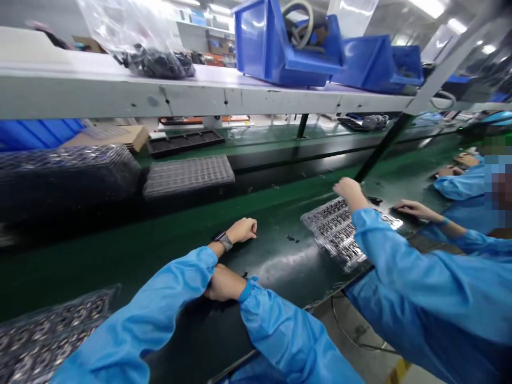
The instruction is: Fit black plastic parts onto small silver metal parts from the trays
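Observation:
My left hand (241, 230) rests on the green conveyor belt (120, 256), a watch on its wrist. Its fingers are curled into a loose fist, and whatever may be inside is hidden. A few tiny dark parts (291, 238) lie on the belt just right of it. My right forearm (224, 284) crosses under my left sleeve, which covers the right hand. To the right, a co-worker in blue sleeves has one hand (347, 190) over a clear tray of small dark parts (334, 229) and the other hand (412, 209) beyond it.
Stacked dark part trays (188, 175) stand across the belt, with a larger stack (60, 176) at the left. A bag of small parts (44, 330) lies at the bottom left. The shelf (120, 90) overhead carries blue bins (280, 48) and a plastic bag (152, 58). Another person's hands (460, 165) work at the far right.

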`<action>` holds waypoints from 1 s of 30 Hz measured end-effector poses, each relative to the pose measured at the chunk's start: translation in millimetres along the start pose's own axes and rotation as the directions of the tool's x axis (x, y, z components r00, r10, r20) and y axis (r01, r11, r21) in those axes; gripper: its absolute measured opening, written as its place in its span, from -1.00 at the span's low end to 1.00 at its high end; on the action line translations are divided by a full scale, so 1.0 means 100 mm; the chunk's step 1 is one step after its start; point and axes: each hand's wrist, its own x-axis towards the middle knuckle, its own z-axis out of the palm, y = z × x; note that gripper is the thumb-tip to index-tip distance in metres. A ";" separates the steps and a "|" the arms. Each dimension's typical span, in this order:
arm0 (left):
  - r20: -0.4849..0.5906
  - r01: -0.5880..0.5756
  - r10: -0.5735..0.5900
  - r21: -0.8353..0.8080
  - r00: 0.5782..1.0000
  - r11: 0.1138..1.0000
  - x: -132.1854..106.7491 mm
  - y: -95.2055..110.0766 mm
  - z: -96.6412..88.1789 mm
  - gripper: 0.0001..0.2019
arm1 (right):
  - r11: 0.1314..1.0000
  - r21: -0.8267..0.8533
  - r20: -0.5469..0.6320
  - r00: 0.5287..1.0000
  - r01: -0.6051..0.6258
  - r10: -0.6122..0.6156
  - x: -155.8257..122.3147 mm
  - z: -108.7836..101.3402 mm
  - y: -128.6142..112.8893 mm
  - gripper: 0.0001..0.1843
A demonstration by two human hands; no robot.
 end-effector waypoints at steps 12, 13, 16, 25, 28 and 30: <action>-0.439 -0.039 -0.522 -0.791 0.731 0.610 -2.02 -0.27 -0.64 -0.56 | 0.766 0.641 -0.114 0.992 0.037 0.048 -0.07 -0.34 0.14 -0.73; -0.396 -0.028 -0.529 -0.819 0.751 0.573 -2.16 -0.27 -0.55 -0.55 | 0.756 0.654 -0.108 0.993 0.036 0.046 -0.08 -0.37 0.13 -0.70; -0.282 0.006 -0.532 -0.879 0.799 0.476 -2.35 -0.25 -0.27 -0.53 | 0.753 0.658 -0.091 0.995 0.026 0.045 -0.11 -0.40 0.10 -0.66; -0.276 -0.030 -0.523 -0.902 0.806 0.430 -2.31 -0.13 0.04 -0.57 | 0.829 0.558 -0.069 0.993 -0.038 0.092 -0.10 -0.38 0.10 -0.65; -0.276 -0.038 -0.505 -0.901 0.818 0.431 -2.33 -0.14 0.08 -0.59 | 0.844 0.533 -0.051 0.994 -0.054 0.096 -0.10 -0.37 0.10 -0.65; -0.267 -0.027 -0.497 -0.898 0.825 0.439 -2.34 -0.13 0.11 -0.61 | 0.848 0.527 -0.047 0.994 -0.057 0.095 -0.10 -0.36 0.09 -0.66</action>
